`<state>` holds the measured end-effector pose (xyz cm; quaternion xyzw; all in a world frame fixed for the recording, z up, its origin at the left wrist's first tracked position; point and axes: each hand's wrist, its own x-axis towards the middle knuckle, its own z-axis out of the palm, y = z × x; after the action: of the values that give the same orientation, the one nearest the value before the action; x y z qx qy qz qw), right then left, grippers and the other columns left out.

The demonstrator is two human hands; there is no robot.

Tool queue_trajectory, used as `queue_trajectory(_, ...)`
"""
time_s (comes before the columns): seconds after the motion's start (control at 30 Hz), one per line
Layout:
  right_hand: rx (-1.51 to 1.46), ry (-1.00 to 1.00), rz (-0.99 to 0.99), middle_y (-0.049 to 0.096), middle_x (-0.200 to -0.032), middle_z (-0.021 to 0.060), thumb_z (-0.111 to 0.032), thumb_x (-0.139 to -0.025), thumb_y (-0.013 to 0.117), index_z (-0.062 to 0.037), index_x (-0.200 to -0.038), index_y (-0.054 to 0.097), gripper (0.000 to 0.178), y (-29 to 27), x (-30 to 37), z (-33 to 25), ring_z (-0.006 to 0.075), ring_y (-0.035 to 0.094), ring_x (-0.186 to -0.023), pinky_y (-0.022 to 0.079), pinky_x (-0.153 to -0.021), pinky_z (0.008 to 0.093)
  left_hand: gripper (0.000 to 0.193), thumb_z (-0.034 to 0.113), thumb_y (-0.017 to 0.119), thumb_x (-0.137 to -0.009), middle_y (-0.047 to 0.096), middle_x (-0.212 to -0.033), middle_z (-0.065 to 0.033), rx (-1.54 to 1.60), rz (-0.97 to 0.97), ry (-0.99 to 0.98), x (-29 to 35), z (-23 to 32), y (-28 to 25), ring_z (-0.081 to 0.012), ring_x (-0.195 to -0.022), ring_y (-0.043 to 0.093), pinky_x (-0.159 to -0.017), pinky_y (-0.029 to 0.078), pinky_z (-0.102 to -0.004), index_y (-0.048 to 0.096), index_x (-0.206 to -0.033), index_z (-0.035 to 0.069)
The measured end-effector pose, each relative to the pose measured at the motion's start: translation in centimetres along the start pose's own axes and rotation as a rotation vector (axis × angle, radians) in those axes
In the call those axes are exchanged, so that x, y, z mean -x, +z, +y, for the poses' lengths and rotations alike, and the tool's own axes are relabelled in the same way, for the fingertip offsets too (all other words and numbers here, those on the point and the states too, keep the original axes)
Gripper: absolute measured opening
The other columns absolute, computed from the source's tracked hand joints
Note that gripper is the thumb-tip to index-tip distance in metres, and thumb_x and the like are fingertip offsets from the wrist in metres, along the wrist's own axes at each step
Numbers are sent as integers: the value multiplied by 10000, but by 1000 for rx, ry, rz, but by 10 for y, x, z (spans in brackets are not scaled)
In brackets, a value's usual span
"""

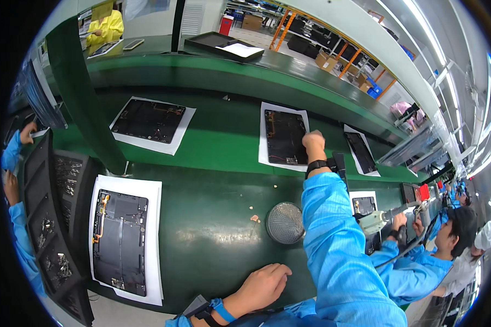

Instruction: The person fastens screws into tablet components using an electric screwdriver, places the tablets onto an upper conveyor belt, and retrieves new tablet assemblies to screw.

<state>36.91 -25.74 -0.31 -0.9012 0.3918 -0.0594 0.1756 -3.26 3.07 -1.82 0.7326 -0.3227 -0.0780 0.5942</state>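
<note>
My right arm, in a blue sleeve [333, 234], stretches forward from the lower edge over a green workbench [218, 196]. At its end, below a black wristband [317, 165], my right hand [313, 143] is a loose fist, fingers folded, at the right edge of an opened black tablet housing [283, 133]. I cannot tell whether my fingertips pinch anything there. The housing lies flat on a white paper sheet [263, 150], towards the far side of the bench. My left hand [261, 287] rests low in front of me, back upward, pointing right, its fingers close together and slightly bent; its palm is hidden, so I cannot tell if it grips anything. A round textured dish [285, 223] sits between my hands, just left of my right sleeve.
</note>
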Motion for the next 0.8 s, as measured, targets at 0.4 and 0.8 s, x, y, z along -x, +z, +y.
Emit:
queue_trajectory(0.4, -1262, 116, -279, 690, -1036, 200, -30, -985, 595, 52, -1059, 609, 111, -35, 216, -14, 304, 733, -861, 622, -642, 470, 489, 209, 501, -1130, 573, -1456, -243, 630, 547, -109, -7, -8, -18, -302, -1299, 610, -1073, 527, -424, 378, -1550, -8)
queue_trajectory(0.8, -1399, -17, -684, 601, -802, 32, -175, -1100, 588, -56, -1163, 485, 170, -146, 479, 193, 84, 546, -558, 516, -537, 261, 663, 79, 620, -993, 528, -1534, -165, 762, 672, -152, 95, 81, -68, -264, -1408, 526, -1207, 384, -416, 346, -1584, -43)
